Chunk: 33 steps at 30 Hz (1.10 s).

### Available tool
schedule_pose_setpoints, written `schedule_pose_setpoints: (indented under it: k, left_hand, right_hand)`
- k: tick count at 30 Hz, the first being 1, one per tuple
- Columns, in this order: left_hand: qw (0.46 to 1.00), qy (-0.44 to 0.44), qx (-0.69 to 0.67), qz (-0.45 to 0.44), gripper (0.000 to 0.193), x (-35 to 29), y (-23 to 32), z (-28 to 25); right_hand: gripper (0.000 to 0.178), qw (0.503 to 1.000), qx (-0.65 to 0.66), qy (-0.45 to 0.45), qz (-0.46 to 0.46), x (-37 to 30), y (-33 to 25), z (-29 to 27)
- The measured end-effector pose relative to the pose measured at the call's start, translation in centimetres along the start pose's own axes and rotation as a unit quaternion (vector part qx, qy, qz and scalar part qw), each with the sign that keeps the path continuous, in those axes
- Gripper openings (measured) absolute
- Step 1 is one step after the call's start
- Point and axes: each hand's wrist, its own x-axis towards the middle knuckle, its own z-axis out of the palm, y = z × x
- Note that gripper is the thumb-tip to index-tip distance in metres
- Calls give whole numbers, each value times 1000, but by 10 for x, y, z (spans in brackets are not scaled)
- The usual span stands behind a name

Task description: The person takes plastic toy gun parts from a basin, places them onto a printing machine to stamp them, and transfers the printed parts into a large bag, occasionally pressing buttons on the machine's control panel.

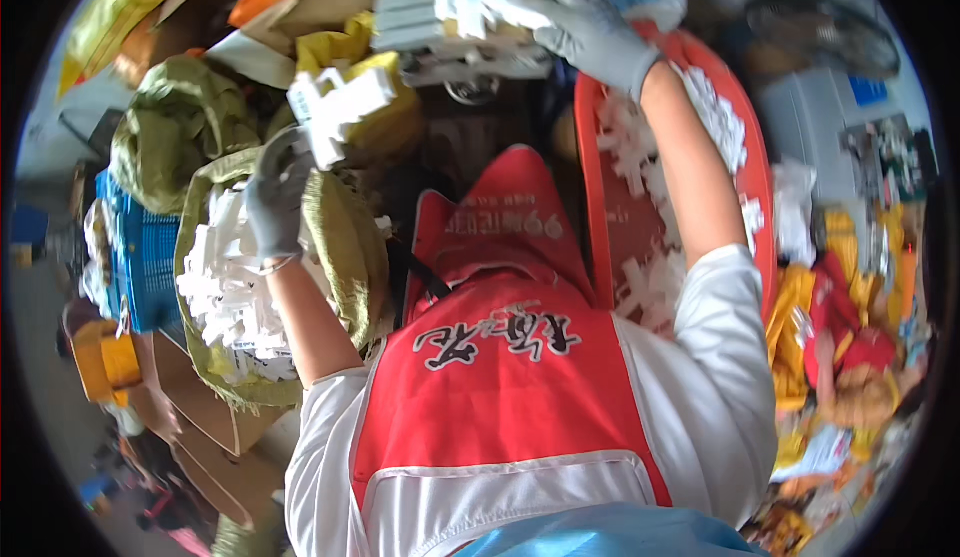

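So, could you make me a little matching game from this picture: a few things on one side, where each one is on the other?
Things:
1. left hand
2. right hand
3. olive sack
4. red tray

Places:
A. under the right forearm, scattered with white plastic pieces
B. raised, gripping a white plastic piece
C. open below the left hand, full of white pieces
D. up at the stack of white parts

Pairs: 1-B, 2-D, 3-C, 4-A

We were in a cluttered workshop: sacks point(340, 247) and a red tray point(600, 187) of white plastic parts point(225, 297), cardboard boxes point(205, 407) everywhere.
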Motion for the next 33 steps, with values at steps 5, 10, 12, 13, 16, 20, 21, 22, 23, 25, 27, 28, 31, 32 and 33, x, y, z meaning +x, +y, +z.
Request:
schedule_pose_setpoints:
  k: [5, 10, 12, 13, 16, 20, 21, 22, 23, 25, 27, 28, 31, 32, 33]
  left_hand:
    - [995, 94, -11, -26, 35, -35, -23, -46]
    - [994, 101, -32, -37, 32, -41, -70, -83]
    - [986, 147, -5, -79, 33, -64, -65, -117]
    - [978, 144, 125, -81, 32, -70, -56, -120]
    - [887, 188, 409, -102, 28, -68, -25, -116]
    - [916, 250, 297, -97, 31, -82, -46, -145]
    - [904, 272, 319, -82, 33, -88, -47, -149]
    - [905, 294, 297, -83, 33, -94, -48, -151]
    - [907, 311, 271, -82, 33, -99, -52, -153]
    - [900, 302, 300, -98, 33, -97, -63, -157]
    - [874, 254, 403, -96, 35, -92, -59, -154]
    - [868, 225, 438, -67, 36, -83, -73, -159]
    - [850, 187, 493, -20, 38, -69, -87, -163]
    - [841, 175, 511, 1, 38, -65, -86, -161]
    - [840, 178, 512, -2, 38, -66, -80, -160]
  right_hand:
    - [34, 937, 176, 35, 301, -127, 27, -3]
    - [37, 800, 36, -226, 555, -334, 63, 82]
    - [38, 755, 29, -291, 587, -343, 56, 126]
    - [41, 777, 104, -206, 585, -359, 61, 144]
    - [44, 851, 168, -171, 467, -366, 69, 174]
    - [47, 899, 76, -220, 370, -365, 34, 168]
    - [54, 849, -75, -259, 455, -375, 5, 168]
    - [63, 805, -163, -287, 493, -376, -15, 165]
    - [71, 775, -205, -304, 515, -371, -34, 161]
    - [70, 777, -206, -318, 503, -362, -56, 150]
    - [68, 771, -209, -336, 499, -367, -64, 146]
    - [68, 773, -206, -337, 497, -375, -69, 145]
    - [69, 796, -165, -304, 497, -380, -83, 135]
    - [69, 813, -125, -267, 503, -380, -91, 130]
    - [69, 815, -126, -267, 498, -376, -98, 125]
